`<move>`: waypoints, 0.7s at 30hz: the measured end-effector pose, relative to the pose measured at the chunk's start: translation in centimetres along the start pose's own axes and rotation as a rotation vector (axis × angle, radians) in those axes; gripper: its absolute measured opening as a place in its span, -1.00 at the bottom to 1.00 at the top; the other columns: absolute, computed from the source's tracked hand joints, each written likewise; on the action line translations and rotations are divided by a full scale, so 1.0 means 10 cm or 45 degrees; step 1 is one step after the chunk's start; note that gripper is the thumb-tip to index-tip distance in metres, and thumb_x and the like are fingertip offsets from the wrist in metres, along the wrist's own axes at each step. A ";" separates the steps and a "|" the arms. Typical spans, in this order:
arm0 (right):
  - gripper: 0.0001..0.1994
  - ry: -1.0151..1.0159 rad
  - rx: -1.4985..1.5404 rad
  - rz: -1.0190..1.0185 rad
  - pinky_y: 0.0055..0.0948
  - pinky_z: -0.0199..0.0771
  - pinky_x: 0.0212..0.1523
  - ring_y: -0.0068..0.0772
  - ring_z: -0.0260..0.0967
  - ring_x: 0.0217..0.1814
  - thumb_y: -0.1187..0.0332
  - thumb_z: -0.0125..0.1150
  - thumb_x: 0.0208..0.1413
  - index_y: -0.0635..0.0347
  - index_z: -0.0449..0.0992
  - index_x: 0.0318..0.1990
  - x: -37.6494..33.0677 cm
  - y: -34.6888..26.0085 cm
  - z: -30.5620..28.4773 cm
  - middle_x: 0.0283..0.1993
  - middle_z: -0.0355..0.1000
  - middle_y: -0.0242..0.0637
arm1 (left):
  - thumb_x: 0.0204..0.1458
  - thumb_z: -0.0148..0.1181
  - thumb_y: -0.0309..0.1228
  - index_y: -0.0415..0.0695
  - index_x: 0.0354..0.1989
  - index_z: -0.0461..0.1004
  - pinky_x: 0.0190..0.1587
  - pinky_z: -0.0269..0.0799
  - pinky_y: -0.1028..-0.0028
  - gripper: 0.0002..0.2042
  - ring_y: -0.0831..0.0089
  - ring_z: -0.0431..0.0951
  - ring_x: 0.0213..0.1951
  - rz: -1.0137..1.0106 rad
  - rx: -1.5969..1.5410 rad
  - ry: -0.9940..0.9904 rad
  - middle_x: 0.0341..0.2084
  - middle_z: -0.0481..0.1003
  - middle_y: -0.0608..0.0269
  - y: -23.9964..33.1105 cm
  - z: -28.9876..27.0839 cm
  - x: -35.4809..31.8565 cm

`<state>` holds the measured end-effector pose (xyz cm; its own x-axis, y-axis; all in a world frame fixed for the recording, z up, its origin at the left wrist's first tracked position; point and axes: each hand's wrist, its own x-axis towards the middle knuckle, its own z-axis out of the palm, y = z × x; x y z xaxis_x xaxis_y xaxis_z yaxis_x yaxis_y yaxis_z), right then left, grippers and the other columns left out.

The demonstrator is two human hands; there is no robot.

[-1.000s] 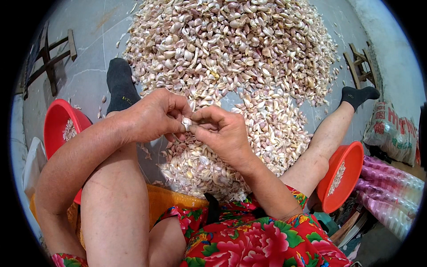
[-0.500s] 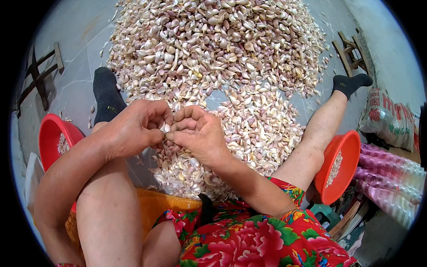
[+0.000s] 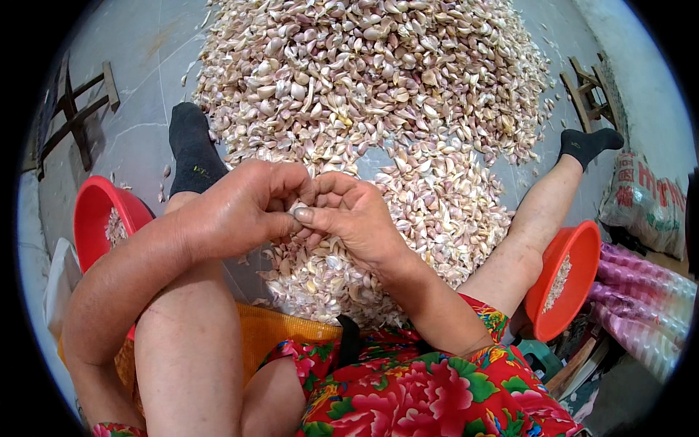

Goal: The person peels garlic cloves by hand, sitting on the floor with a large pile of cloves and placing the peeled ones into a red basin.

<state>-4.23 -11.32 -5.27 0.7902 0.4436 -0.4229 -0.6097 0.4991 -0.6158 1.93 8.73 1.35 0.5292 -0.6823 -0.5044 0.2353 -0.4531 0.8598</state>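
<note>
My left hand (image 3: 255,200) and my right hand (image 3: 353,218) meet above the near garlic, their fingertips together. Between them sits a pale garlic clove (image 3: 297,207), mostly covered by the fingers. The left fingers are curled and pinch it from one side; the right thumb presses on it from the other. Beneath the hands spreads a smaller heap of loose cloves and papery skins (image 3: 328,280). Beyond it rises a large pile of unpeeled garlic cloves (image 3: 364,80), whitish with purple tints.
A red basin (image 3: 87,226) holding some cloves stands at the left, an orange-red basin (image 3: 582,280) with cloves at the right. Wooden stools (image 3: 76,109) stand far left and far right. A printed sack (image 3: 641,193) and pink striped plastic (image 3: 644,291) lie at the right. My outstretched legs flank the garlic.
Both hands stay together at the clove, with the right thumb now laid further over it. The whole scene has shifted slightly to the right in view.
</note>
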 end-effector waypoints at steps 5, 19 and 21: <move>-0.73 -0.056 -0.026 -0.052 -0.55 0.64 -0.38 -0.52 0.55 -0.33 0.54 0.31 0.19 0.29 0.44 0.02 -0.04 -0.05 0.02 -0.21 0.55 -0.27 | 0.17 0.24 -0.60 -0.19 -0.15 0.47 -0.29 0.57 0.57 -0.87 0.62 0.61 -0.34 -0.128 -0.340 -0.079 -0.38 0.58 0.35 0.14 -0.02 -0.04; -0.87 -0.022 -0.217 0.077 -0.56 0.56 -0.44 -0.52 0.54 -0.43 0.55 0.22 0.11 0.29 0.46 -0.19 -0.14 -0.04 0.05 -0.37 0.52 -0.30 | -0.07 0.09 -0.66 -0.17 0.02 0.51 -0.38 0.43 0.56 -0.59 0.64 0.51 -0.41 -0.083 -0.233 -0.194 -0.42 0.55 0.37 0.16 0.02 -0.01; -0.87 -0.029 -0.324 0.031 -0.55 0.51 -0.45 -0.57 0.49 -0.45 0.56 0.22 0.09 0.30 0.48 -0.20 -0.19 0.02 0.01 -0.38 0.52 -0.33 | -0.11 0.07 -0.70 -0.18 0.04 0.52 -0.36 0.47 0.54 -0.54 0.62 0.53 -0.41 -0.092 -0.089 -0.229 -0.43 0.54 0.38 0.22 0.00 -0.01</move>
<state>-5.80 -12.00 -4.54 0.7720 0.4711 -0.4267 -0.5913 0.2861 -0.7540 2.38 7.79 3.24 0.3565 -0.7439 -0.5653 0.3263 -0.4679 0.8214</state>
